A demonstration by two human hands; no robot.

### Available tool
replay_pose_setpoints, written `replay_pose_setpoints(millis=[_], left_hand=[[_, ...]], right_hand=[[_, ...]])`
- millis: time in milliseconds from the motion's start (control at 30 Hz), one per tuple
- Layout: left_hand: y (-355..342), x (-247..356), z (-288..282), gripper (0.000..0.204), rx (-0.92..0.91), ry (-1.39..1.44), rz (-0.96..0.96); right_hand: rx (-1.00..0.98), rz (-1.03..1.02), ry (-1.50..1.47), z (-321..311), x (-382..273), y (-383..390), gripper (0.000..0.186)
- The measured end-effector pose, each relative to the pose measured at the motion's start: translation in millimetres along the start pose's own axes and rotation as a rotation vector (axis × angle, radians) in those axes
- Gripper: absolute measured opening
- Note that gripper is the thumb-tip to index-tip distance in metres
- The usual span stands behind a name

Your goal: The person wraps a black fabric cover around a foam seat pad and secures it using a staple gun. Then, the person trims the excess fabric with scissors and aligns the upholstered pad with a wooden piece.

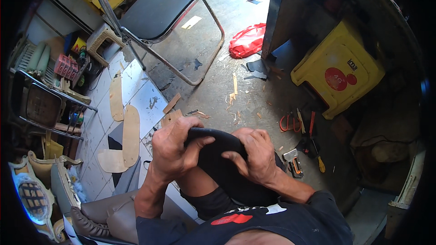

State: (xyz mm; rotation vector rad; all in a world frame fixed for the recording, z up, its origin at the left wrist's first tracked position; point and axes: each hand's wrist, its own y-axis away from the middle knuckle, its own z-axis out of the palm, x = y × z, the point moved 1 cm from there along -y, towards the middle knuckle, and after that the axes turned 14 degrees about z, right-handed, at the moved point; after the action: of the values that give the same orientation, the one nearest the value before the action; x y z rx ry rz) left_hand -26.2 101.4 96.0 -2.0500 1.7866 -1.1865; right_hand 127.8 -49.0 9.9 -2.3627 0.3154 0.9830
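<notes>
Fingers of our left hand [177, 147] and right hand [259, 156] are curled over the far rim of a black panel [218, 154], thumbs toward its near face. The panel stands tilted over our lap, between our forearms, its lower part near our dark shirt [313, 220].

To work this rim well, we would press evenly with both thumbs, brace the lower part against the body, and shift the grip a little at a time so the surface neither creases nor slips.

The panel's upper rim curves, and its lower end is partly hidden by our right arm. Ahead, the concrete floor [218, 102] gives the most open room, though wood scraps litter it and a folding chair [161, 11] stands beyond on the left. On our right, a metal stapling tool [293, 162] and a yellow-handled screwdriver [321, 164] lie near the elbow; on our left, pale rounded boards [131, 136] lie on the tiles. We would swing wide of both sides.
</notes>
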Motion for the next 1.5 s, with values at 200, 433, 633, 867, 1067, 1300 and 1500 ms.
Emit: replay_pose_setpoints(millis=[200,433,633,867,1067,1300,1500], left_hand=[[-16.1,14.0,-40.7,0.036,0.008,-0.016,-0.108],[-40.5,49.0,-118.9,0.043,0.374,-0.183,-0.005],[-19.0,47.6,-185.6,0.040,0.412,-0.369,0.046],[-73.0,22.3,-160.5,0.037,0.238,-0.274,-0.078],[-93.7,1.6,-114.9,0.029,0.057,-0.155,0.040],[-58.8,32.2,-105.3,0.040,0.188,-0.332,0.204],[-41.2,30.4,-83.3,0.031,0.086,-0.412,0.377]], right_hand=[[0.090,-0.108,-0.055,0.2,-21.3,-27.7,0.029],[0.205,-0.304,-0.306,-24.1,-53.3,-98.2,0.030],[0.235,0.330,-0.052,-50.8,68.7,-48.3,0.027],[-0.133,1.044,0.590,-59.0,261.0,165.1,0.038],[-0.237,1.374,0.576,-43.7,272.0,242.5,0.080],[-0.269,1.531,0.551,-16.9,273.4,244.2,0.094],[-0.329,1.530,0.611,-17.2,275.7,266.6,0.093]])
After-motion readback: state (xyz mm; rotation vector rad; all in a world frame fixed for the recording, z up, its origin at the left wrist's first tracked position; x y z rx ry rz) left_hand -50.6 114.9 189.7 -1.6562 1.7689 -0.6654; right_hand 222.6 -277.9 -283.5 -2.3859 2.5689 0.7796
